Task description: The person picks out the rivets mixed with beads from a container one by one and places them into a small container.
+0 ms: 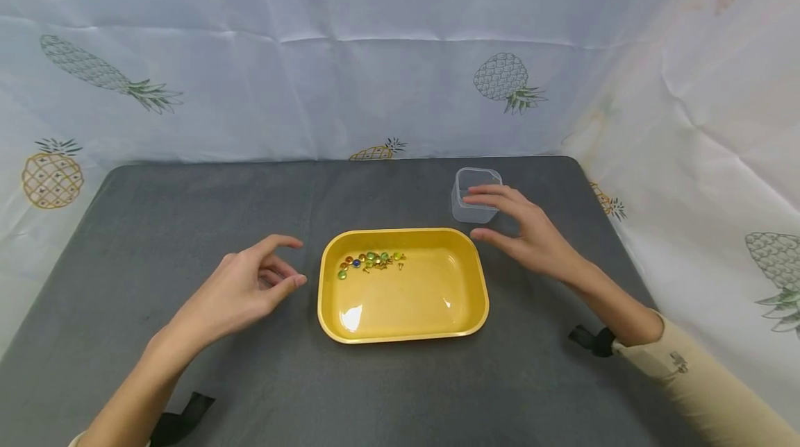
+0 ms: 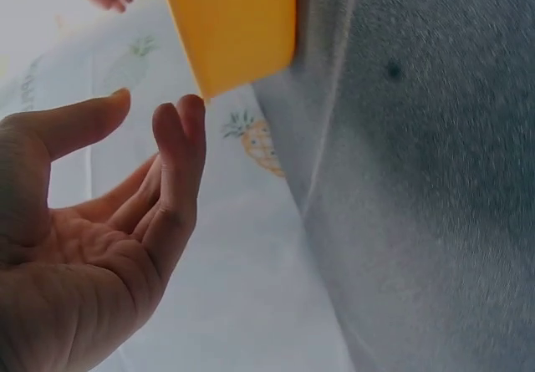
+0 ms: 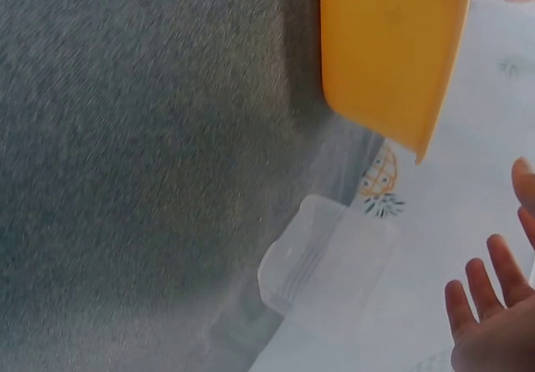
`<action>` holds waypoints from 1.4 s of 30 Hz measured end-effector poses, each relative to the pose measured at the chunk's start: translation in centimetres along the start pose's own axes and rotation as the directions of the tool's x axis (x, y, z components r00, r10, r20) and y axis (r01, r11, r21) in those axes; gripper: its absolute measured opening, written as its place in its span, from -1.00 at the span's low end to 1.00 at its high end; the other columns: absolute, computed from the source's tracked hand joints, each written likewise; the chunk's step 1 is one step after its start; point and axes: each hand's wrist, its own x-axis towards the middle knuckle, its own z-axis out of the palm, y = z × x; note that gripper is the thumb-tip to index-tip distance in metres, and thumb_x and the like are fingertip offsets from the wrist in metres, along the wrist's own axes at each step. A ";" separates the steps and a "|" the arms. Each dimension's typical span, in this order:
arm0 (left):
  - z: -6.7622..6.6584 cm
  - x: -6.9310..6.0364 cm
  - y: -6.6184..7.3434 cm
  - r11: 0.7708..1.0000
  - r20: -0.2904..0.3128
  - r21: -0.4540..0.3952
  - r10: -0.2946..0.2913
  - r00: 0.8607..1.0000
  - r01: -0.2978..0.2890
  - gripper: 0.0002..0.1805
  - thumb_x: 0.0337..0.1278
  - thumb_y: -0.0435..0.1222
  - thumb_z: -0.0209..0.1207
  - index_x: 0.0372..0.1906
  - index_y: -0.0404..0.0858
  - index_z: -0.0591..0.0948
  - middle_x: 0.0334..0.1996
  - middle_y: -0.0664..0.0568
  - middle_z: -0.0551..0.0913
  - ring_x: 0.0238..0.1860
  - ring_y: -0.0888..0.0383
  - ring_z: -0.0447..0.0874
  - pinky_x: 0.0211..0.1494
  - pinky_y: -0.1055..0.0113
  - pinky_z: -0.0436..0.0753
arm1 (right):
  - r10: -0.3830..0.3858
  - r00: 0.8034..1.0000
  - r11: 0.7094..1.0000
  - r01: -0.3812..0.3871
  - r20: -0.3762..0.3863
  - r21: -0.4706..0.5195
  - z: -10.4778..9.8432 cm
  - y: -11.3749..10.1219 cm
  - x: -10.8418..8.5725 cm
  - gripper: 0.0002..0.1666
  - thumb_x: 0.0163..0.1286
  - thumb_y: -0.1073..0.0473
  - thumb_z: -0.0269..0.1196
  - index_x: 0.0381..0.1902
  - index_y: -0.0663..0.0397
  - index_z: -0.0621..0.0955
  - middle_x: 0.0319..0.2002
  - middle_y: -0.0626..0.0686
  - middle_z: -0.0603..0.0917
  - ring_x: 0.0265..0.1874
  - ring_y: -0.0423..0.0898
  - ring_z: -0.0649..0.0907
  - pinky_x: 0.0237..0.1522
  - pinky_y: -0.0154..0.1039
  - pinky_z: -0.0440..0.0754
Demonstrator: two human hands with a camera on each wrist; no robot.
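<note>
Head view: at the centre sits a glossy yellow tray (image 1: 412, 301) with rounded corners, coloured beads (image 1: 357, 263) and gold-coloured bits (image 1: 382, 266) in its upper left. The left hand (image 1: 244, 287), centre-left, and right hand (image 1: 525, 232), upper right, are empty, fingers relaxed; the right overlaps a clear container (image 1: 465, 213).

Left wrist view: the tray's outer wall, top; its contents are hidden.

Right wrist view: the container, lower middle, unobstructed.

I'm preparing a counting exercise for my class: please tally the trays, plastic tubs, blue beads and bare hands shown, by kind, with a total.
Yellow tray: 1
Clear plastic tub: 1
Blue bead: 1
Bare hands, left hand and right hand: 2
Total: 5
</note>
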 end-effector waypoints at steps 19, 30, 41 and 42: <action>0.7 0.7 0.9 0.994 0.128 -0.101 -0.026 0.991 0.039 -0.35 0.43 -0.17 0.41 0.48 -0.22 0.46 -0.15 0.10 0.91 -0.23 0.21 0.88 -0.25 0.35 0.73 | 0.117 0.991 0.912 -0.131 0.057 0.389 2.6 -2.4 1.1 -0.58 0.44 0.41 0.43 0.23 0.24 0.70 0.19 0.23 0.74 0.17 -0.12 0.74 0.22 -0.32 0.76; 1.3 1.8 1.0 0.996 0.145 -0.075 -0.026 0.989 0.037 -0.37 0.41 -0.20 0.42 0.45 -0.24 0.49 -0.23 0.15 0.87 -0.29 0.18 0.82 -0.26 0.35 0.71 | 0.165 0.975 0.853 -0.217 0.149 0.474 3.8 -3.2 2.1 -0.62 0.44 0.38 0.44 0.18 0.34 0.71 0.02 0.31 0.77 -0.04 -0.21 0.78 0.05 -0.34 0.82; 1.8 2.2 0.8 0.998 0.164 -0.046 -0.023 0.986 0.031 -0.30 0.32 -0.23 0.49 0.46 -0.25 0.45 -0.29 0.15 0.79 -0.35 0.23 0.70 -0.28 0.37 0.66 | 0.198 0.943 0.794 -0.314 0.267 0.520 5.2 -3.4 2.6 -0.61 0.50 0.35 0.40 0.21 0.40 0.67 0.05 0.41 0.75 -0.09 -0.17 0.78 0.06 -0.32 0.81; 1.8 2.2 0.8 0.998 0.165 -0.046 -0.023 0.986 0.031 -0.29 0.31 -0.24 0.49 0.46 -0.25 0.45 -0.29 0.15 0.78 -0.35 0.23 0.69 -0.28 0.37 0.65 | 0.200 0.940 0.792 -0.320 0.275 0.520 5.2 -3.5 2.7 -0.61 0.50 0.35 0.40 0.21 0.40 0.67 0.05 0.42 0.75 -0.09 -0.15 0.79 0.06 -0.32 0.81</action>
